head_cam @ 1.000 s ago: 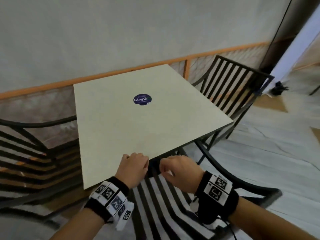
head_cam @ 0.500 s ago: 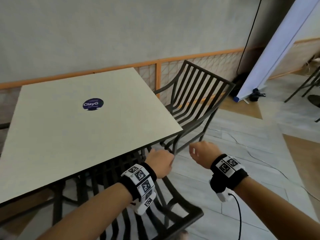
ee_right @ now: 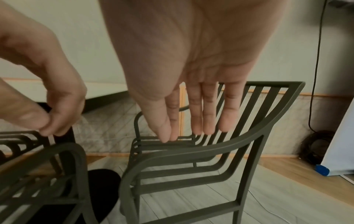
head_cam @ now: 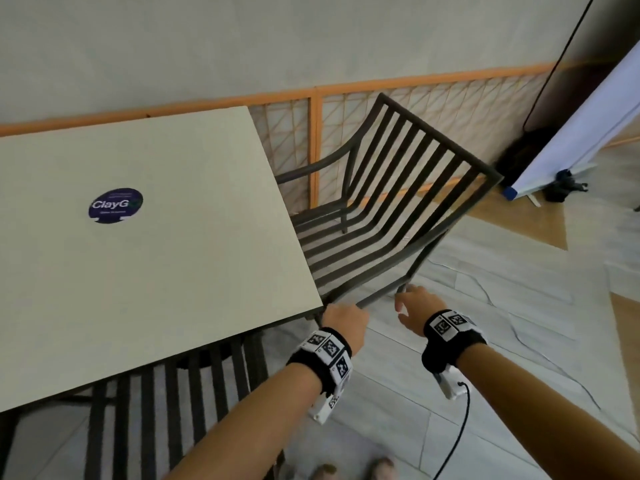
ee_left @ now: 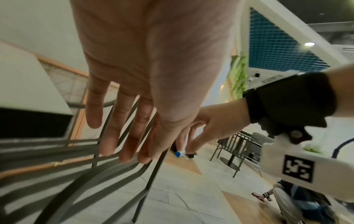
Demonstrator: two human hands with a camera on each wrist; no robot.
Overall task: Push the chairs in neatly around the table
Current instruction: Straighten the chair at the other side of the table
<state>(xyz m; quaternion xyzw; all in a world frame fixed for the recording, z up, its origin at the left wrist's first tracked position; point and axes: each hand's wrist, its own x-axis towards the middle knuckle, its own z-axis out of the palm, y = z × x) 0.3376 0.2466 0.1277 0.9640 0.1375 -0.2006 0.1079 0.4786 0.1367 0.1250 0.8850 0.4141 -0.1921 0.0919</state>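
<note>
1. Head view: the side chair (head_cam: 388, 216) stands at the right edge of the desk (head_cam: 145, 244), its seat front tucked a little under the top, its slatted back angled away toward the wall; its near armrest (head_cam: 408, 271) runs from the desk corner out and away, straight ahead of both hands; the left hand (head_cam: 344, 322) is at the armrest's desk end, the right hand (head_cam: 417, 313) at its outer bend, and I cannot tell from here whether either touches it; a second chair (head_cam: 180, 403) sits pushed in under the near desk edge; bare floor (head_cam: 485, 341) lies open to the right, so there is room to step round.

2. Left wrist view: the left hand's fingers (ee_left: 113, 133) are straight and slightly apart, clamped on nothing, lying over the chair's slats; contact is unclear.

3. Right wrist view: the right hand's fingers (ee_right: 210, 115) hang straight and together, gripping nothing, above the armrest; the left hand's fingers look loosely bent here; judging by this, the push should go toward the desk, across the armrest's long axis.
</note>
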